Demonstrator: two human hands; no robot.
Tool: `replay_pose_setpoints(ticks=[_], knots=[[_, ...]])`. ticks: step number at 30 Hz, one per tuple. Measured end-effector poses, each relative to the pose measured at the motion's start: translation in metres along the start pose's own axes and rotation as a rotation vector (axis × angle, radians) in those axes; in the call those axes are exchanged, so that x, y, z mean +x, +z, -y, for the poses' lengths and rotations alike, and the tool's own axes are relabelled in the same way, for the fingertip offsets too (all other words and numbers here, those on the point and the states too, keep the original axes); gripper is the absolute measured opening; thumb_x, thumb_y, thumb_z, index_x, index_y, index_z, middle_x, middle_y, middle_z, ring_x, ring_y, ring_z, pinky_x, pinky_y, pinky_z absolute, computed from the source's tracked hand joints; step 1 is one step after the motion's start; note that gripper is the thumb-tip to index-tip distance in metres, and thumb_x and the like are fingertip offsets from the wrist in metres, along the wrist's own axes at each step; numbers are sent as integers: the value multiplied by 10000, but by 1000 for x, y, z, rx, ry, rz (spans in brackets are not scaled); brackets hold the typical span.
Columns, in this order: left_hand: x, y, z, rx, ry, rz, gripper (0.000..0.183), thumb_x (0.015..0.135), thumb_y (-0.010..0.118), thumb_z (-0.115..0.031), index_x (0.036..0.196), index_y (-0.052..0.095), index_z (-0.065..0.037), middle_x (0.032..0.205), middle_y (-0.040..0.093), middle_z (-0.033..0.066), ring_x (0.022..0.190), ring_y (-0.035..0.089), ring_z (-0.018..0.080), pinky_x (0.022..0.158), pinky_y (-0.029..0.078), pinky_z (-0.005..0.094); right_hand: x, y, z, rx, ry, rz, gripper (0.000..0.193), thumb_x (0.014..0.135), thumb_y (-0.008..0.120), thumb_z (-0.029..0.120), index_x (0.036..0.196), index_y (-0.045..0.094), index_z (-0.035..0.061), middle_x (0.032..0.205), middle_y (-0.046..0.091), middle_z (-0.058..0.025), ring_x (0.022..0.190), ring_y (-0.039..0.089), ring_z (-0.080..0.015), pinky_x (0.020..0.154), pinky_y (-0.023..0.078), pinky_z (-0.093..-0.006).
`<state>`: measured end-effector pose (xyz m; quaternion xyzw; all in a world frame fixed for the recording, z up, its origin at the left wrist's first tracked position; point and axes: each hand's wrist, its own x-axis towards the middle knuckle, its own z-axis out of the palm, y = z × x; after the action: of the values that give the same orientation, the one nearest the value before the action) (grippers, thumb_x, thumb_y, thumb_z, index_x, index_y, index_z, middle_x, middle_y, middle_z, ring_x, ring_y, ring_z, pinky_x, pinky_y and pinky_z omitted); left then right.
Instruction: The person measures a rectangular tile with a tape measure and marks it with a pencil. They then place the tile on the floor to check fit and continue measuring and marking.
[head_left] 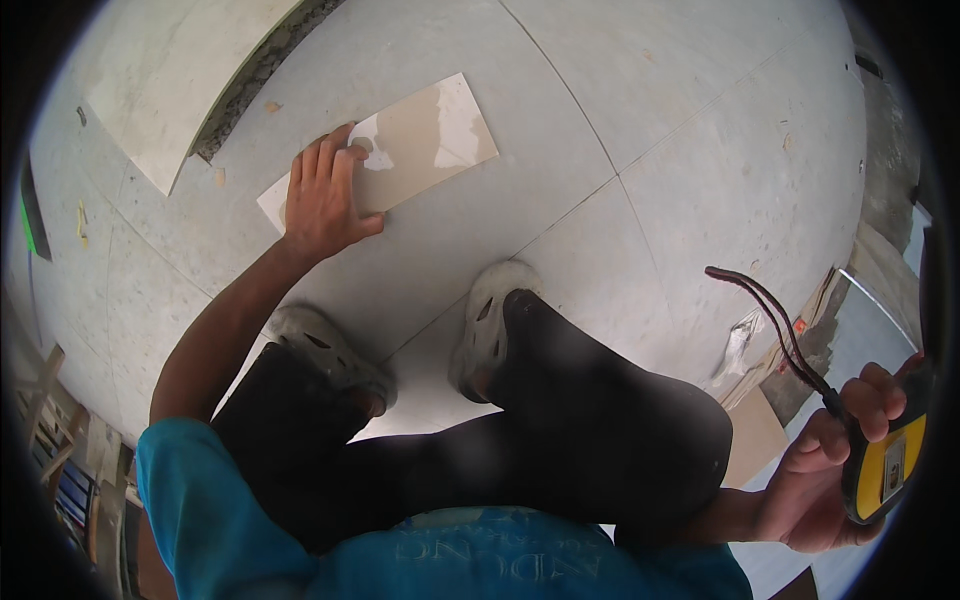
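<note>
A rectangular tile piece [410, 145], beige and white with wet-looking patches, lies slanted on the pale floor ahead of my feet. My left hand [325, 200] spans it near its left end, fingers reaching to the far edge and thumb by the near edge. Off to the far right, my right hand [815, 480] grips a yellow and black tape measure [895, 465], held up beside my knee. A dark wrist strap [775, 315] loops out from the tape measure's top. No blade drawn out of its case can be seen.
At upper left, a large pale slab [170, 90] has a rough dark edge above the floor. My shoes [490, 330] stand on jointed floor tiles [690, 230]. A green-edged tool [33, 215] lies far left; wooden pieces [55, 400] sit lower left. Crumpled wrapping [738, 345] lies right.
</note>
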<state>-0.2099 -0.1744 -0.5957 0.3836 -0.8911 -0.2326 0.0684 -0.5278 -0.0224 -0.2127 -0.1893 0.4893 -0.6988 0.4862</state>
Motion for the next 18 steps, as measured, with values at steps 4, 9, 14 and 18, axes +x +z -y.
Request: replay_pose_setpoints(ticks=[4,9,14,18], knots=[[-3,-3,-1,11,-20,30,809,548,844,-222,1233,435,-88,1395,414,157,1258,408,344,1050,344,441,-12,3,3,125,-75,67,1108,612,734,95,1492,60,84,1225,289,-142,1186,378,-257,778,420,-387],[-5,-4,-3,3,-35,41,848,553,847,-237,1270,416,-95,1383,413,153,1261,401,343,1050,341,451,-31,-8,11,136,-196,27,909,639,733,93,1375,200,86,1259,286,-145,1193,407,-275,724,444,-366],[-2,-4,-7,31,2,-4,873,530,836,-213,1285,419,-79,1360,428,159,1233,429,362,1017,369,465,-41,-18,11,144,-192,97,934,662,734,91,1416,181,89,1315,285,-149,1145,475,-263,742,456,-357],[-1,-3,-7,37,-23,59,933,556,852,-261,1347,379,-117,1374,406,153,1277,391,329,1068,325,448,-40,-31,9,159,-158,164,870,740,735,166,1432,215,74,1365,328,-148,1164,508,-249,783,471,-378]])
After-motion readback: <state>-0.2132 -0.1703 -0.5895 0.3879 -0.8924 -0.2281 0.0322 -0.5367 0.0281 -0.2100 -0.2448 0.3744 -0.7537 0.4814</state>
